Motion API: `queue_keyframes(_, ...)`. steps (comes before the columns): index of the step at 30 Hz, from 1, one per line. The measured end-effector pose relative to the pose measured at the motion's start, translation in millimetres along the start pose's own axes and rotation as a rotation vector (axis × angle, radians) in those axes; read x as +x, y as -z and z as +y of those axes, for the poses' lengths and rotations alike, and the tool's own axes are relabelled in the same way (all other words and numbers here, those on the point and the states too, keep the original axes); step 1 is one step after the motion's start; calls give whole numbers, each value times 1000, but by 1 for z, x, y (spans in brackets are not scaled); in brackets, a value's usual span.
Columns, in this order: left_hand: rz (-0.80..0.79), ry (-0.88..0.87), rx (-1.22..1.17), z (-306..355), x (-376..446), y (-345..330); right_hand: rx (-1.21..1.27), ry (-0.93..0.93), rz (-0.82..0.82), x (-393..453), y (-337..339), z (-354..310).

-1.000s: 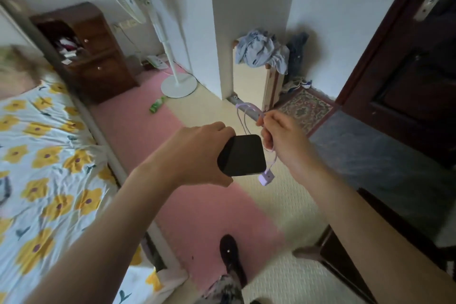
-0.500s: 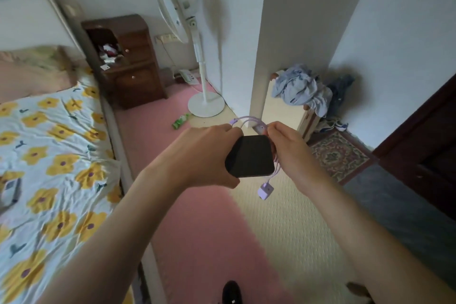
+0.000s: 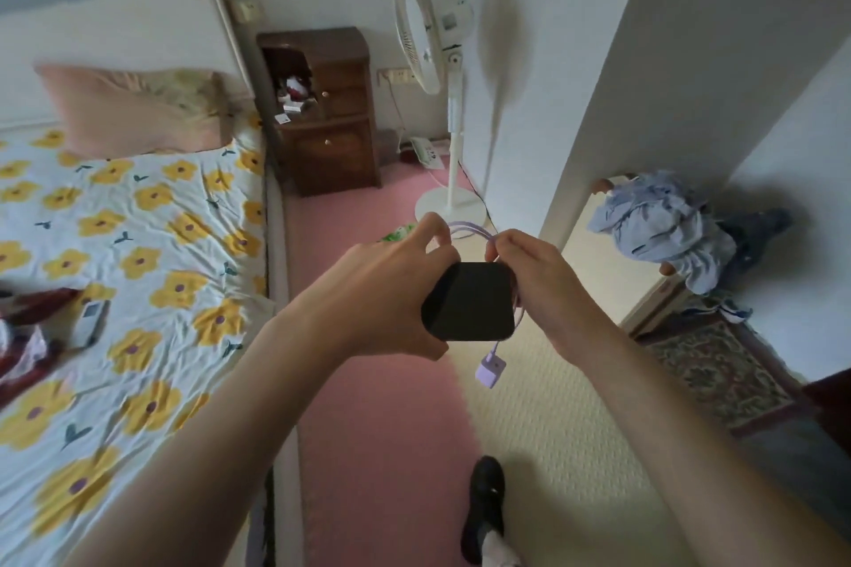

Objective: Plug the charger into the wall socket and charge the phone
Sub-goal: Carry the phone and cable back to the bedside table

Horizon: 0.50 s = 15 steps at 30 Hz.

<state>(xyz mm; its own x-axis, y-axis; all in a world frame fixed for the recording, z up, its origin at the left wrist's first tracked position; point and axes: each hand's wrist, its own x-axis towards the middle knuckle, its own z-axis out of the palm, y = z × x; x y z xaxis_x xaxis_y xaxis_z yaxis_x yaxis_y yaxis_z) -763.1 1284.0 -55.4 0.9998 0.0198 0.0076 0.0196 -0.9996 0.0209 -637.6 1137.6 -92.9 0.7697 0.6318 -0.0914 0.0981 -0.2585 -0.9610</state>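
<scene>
The person stands beside a bed with a yellow-flowered sheet [image 3: 138,253], both hands raised in front of the chest. The left hand [image 3: 387,290] has its grip clenched round the left edge of a black, flat, rounded-corner phone [image 3: 469,302], screen up and dark. The right hand [image 3: 539,285] pinches a lilac charging cable [image 3: 465,227] just above the phone's far right corner; the cable loops between the two hands and also runs down the phone's right side to a small lilac cube-shaped charger plug [image 3: 490,367], which dangles free below the phone, touching nothing. Whether the cable end is already seated in the phone cannot be told, since the fingers cover that spot.

Judged from this, the step in hand is sorting out the cable and phone while heading for power; the charger is not yet plugged in. A cream wall socket plate [image 3: 399,75] shows on the far wall, between a dark wooden bedside cabinet [image 3: 331,115] and the white standing fan [image 3: 428,60], with a thin cord already hanging from it. Another pale plate [image 3: 248,10] sits higher by the headboard.

The next move likely calls for walking along the pink carpet [image 3: 368,419] toward that wall, freeing one hand to take the dangling plug, turning its prongs toward the socket and pushing it home. The fan's pole and base stand near the socket, so the reach may have to come in from the cabinet side.
</scene>
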Motion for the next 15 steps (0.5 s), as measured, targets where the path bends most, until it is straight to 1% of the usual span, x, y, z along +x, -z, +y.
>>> queue_keyframes(4,2,81,-3,-28,43,-2,-1,22,-82,67,1,1)
queue_keyframes(9,-47,156,-6,-61,105,4,37,33,-160,150,11,-5)
queue_keyframes(13,-40,233,8,-89,146,10,-10,70,-219,214,14,-12)
queue_keyframes(15,-45,275,10,-103,160,11,48,80,-257,243,14,-16)
